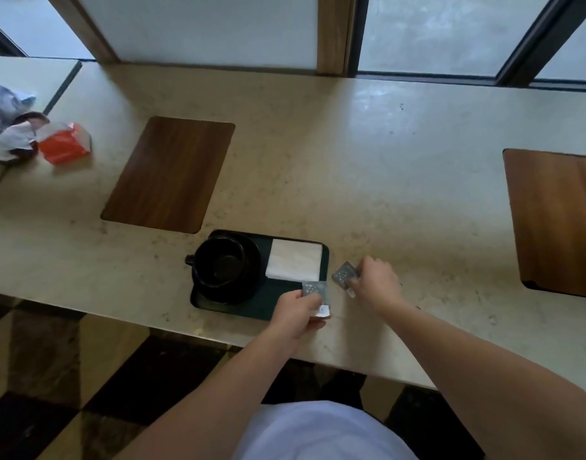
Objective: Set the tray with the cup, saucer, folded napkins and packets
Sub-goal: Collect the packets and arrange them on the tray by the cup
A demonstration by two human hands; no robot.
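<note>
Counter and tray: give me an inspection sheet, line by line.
Surface: pale stone counter, two wooden mats inset.
Job's things: black cup on saucer and white napkin on the dark tray.
Packets: one grey packet over the tray's near right corner, another packet just off its right edge.
Clutter: orange wrapper and crumpled paper, far left.
Hands: left hand and right hand each pinch a packet.
Cables: nothing seen.
Surroundings: frosted window panels behind, chequered floor below.
</note>
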